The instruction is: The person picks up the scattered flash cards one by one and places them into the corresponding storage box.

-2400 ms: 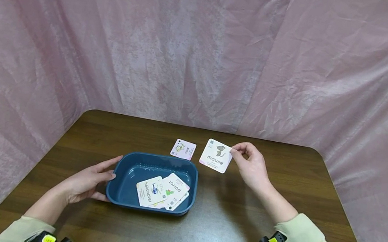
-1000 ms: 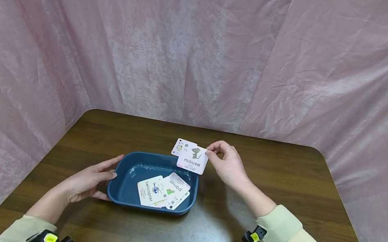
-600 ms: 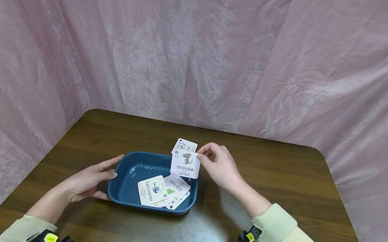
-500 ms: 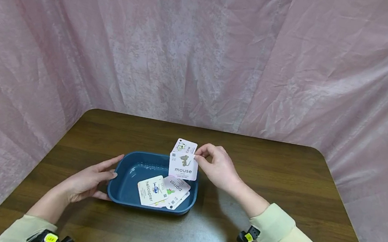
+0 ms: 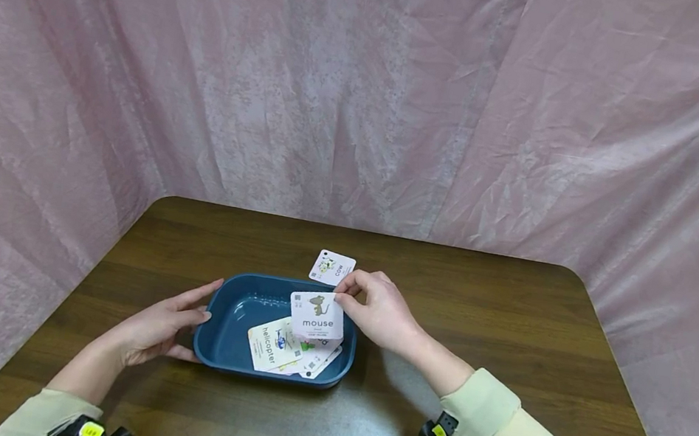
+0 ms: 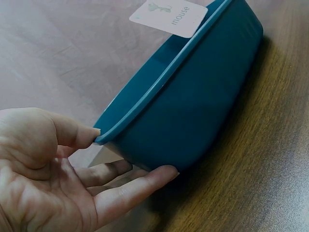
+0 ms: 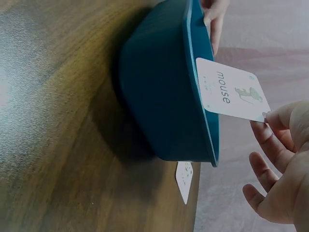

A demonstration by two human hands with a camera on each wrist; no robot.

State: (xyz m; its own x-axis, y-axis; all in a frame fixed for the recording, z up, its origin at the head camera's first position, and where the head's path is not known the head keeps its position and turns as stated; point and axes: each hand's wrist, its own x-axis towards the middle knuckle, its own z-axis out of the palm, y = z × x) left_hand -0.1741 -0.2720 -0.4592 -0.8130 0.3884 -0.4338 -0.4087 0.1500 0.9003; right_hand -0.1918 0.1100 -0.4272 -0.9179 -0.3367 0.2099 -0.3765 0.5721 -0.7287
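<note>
A dark blue plastic basin (image 5: 227, 324) stands on the table, holding several picture cards. My left hand (image 5: 156, 329) grips its left end, the thumb (image 6: 79, 134) on the rim and the other fingers against the outer wall. Between thumb and fingertips, my right hand (image 5: 383, 316) pinches one corner of the mouse card (image 5: 316, 325). This card is over the basin's right half, and in the right wrist view the mouse card (image 7: 234, 92) is level with the rim. Below it lie a helicopter card (image 5: 267, 344) and a partly covered parrot card (image 5: 318, 355).
A cow card (image 5: 330, 267) lies on the wooden table (image 5: 479, 296) just behind the basin. Pink curtains (image 5: 339, 97) hang beyond the table's back edge. Each wrist wears a small black camera.
My right hand has carried the mouse card left and nearer to me, from right of the cow card to over the basin. The cow card shows fully again. My left hand stays at the basin.
</note>
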